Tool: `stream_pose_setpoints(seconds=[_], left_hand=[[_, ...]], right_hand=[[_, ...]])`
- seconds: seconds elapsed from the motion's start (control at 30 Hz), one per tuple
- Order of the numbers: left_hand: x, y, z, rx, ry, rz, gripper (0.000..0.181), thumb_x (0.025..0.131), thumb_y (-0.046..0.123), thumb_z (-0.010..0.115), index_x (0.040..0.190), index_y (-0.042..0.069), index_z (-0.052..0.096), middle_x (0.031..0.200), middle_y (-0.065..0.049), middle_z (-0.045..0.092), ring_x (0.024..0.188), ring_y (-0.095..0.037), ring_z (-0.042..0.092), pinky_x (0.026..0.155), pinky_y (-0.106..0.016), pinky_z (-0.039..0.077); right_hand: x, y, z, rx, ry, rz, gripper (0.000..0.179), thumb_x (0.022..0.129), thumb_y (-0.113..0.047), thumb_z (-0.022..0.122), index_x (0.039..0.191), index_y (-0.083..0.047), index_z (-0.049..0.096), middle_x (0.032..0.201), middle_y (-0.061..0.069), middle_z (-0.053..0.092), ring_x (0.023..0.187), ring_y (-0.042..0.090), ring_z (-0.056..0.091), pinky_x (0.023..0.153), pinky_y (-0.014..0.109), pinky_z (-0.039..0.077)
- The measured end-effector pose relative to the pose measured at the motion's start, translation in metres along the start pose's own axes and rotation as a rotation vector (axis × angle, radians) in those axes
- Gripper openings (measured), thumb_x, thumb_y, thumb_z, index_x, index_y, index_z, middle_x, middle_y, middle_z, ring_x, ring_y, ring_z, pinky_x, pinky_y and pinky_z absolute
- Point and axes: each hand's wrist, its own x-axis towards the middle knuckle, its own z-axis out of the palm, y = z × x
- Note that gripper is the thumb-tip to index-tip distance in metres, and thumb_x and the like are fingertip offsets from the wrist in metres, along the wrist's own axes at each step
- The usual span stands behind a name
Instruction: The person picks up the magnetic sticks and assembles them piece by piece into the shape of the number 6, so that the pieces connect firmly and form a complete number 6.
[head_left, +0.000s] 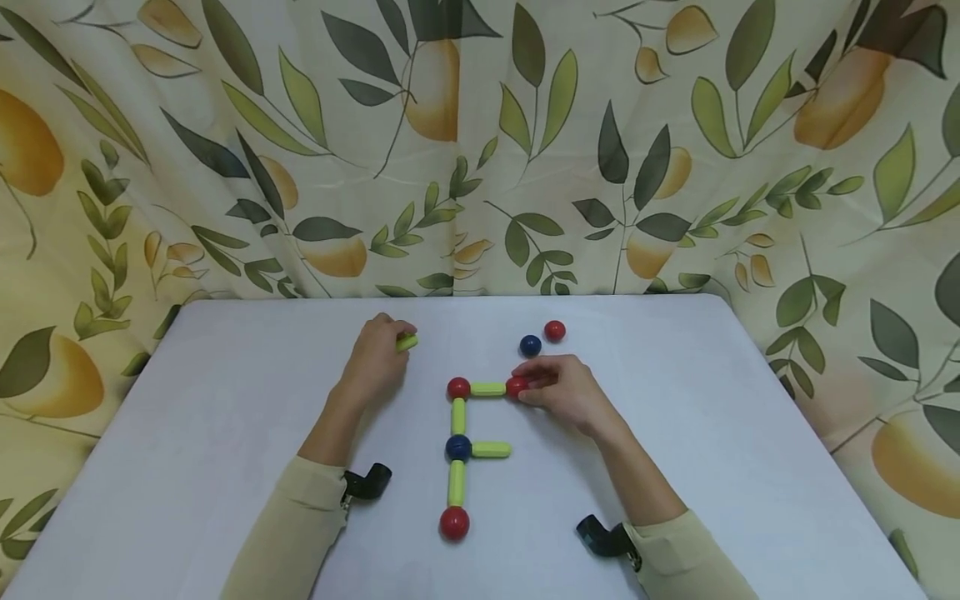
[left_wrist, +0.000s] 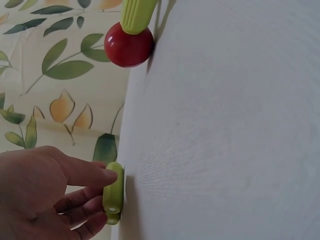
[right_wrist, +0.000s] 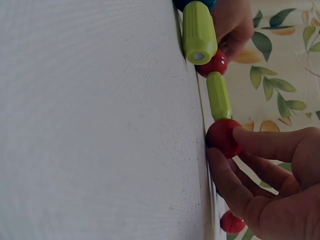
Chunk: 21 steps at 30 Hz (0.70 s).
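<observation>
In the head view my right hand pinches a red ball at the right end of the top green stick. The right wrist view shows thumb and fingers around that red ball. My left hand holds a green stick over the table's far left part; in the left wrist view a second green end peeks out behind the stick. The joined figure also has a red corner ball, a blue ball with a stick pointing right, and a red bottom ball.
A loose blue ball and a loose red ball lie beyond my right hand. The white table ends at a leaf-and-fruit patterned curtain. Black wrist devices sit at both sleeves.
</observation>
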Motion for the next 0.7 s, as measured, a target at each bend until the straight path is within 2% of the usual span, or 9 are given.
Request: stream_pose_setpoints(seconds=[0.4, 0.7], left_hand=[[-0.0032, -0.0031, 0.0028, 0.002, -0.021, -0.001, 0.03, 0.09, -0.007, 0.064, 0.116, 0.001, 0.075, 0.104, -0.016, 0.064, 0.097, -0.031, 0.058, 0.091, -0.044, 0.052], [-0.0018, -0.0002, 0.0024, 0.001, -0.023, 0.003, 0.029, 0.089, -0.009, 0.064, 0.114, 0.002, 0.075, 0.104, -0.014, 0.067, 0.098, -0.03, 0.061, 0.091, -0.044, 0.054]], right_hand=[[-0.0005, -0.0003, 0.0026, 0.014, -0.006, 0.014, 0.032, 0.092, -0.01, 0.079, 0.124, -0.012, 0.074, 0.115, 0.009, 0.074, 0.104, 0.024, 0.065, 0.084, 0.027, 0.057], [0.0004, -0.0023, -0.0003, 0.004, 0.001, 0.016, 0.032, 0.092, -0.01, 0.078, 0.124, -0.012, 0.075, 0.115, 0.008, 0.075, 0.103, 0.024, 0.065, 0.084, 0.027, 0.056]])
